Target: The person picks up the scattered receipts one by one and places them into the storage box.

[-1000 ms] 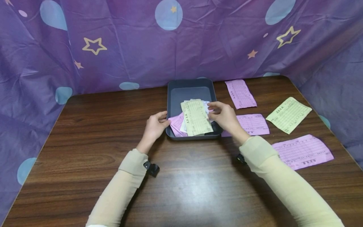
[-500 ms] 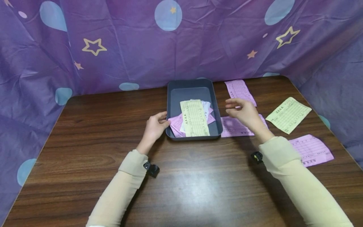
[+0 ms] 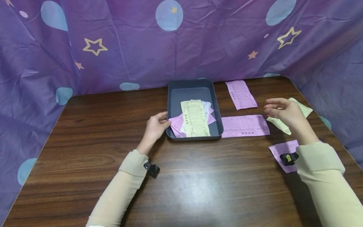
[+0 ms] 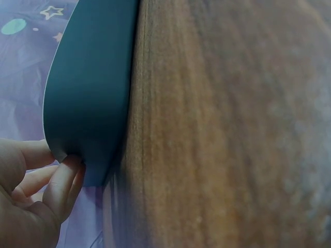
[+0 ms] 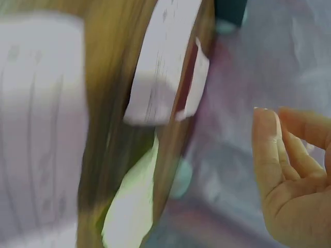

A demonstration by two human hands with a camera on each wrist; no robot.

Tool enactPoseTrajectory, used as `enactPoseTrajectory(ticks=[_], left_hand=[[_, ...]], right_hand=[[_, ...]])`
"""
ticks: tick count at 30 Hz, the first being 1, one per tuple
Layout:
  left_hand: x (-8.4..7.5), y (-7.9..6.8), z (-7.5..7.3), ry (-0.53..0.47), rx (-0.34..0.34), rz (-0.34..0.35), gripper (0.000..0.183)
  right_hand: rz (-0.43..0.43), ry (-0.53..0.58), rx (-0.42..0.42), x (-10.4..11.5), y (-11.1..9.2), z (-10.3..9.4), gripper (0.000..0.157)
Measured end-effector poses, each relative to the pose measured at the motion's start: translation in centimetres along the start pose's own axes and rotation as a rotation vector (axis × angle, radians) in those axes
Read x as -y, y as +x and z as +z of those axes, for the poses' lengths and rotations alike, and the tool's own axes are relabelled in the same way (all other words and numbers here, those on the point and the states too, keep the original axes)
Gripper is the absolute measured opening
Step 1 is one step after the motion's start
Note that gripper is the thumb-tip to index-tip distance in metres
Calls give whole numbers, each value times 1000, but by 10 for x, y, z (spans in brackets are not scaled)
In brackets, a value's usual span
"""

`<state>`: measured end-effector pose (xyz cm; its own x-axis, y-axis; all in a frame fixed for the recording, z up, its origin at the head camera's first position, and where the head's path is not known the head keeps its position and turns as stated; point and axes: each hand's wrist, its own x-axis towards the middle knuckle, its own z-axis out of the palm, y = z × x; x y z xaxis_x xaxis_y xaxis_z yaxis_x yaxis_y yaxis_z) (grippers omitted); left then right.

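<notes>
My left hand (image 3: 155, 126) pinches the left rim of a dark grey tray (image 3: 194, 83), thumb over the edge and fingers outside; the left wrist view shows the grip on the tray wall (image 4: 90, 77). Inside the tray lies a loose pile of printed paper slips, with a yellow slip (image 3: 195, 118) on top of white and pink ones. My right hand (image 3: 286, 112) hovers over a yellow slip (image 3: 304, 108) at the right, partly covering it. Its fingers are loosely bent and hold nothing, as the right wrist view of the hand (image 5: 295, 175) also shows.
A pink slip (image 3: 241, 94) lies at the back right, another pink slip (image 3: 245, 126) beside the tray's right wall. A third pink slip (image 3: 283, 154) lies nearer, partly under the right forearm. The purple curtain (image 3: 127, 47) hangs along the table's back edge.
My right hand let go of the top yellow slip in the tray, and moved right over the pink slip to the yellow one. The left hand has kept its grip on the tray.
</notes>
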<state>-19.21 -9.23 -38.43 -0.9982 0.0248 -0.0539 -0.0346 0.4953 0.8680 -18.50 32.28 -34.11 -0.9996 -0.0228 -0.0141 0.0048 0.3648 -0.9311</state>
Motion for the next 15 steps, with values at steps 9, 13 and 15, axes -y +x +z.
enactPoseTrajectory(ticks=[9,13,15], left_hand=[[0,-1,0,-7,3,-7,45],[-1,-2,0,-9,5,-13,46],[-2,-1,0,-4,9,-16,46]], right_hand=[[71,167,-36,-46,-5,-58,37],[145,159,-54,-94,-1,-93,23],[177,184,-74,-101,-6,-101,23]])
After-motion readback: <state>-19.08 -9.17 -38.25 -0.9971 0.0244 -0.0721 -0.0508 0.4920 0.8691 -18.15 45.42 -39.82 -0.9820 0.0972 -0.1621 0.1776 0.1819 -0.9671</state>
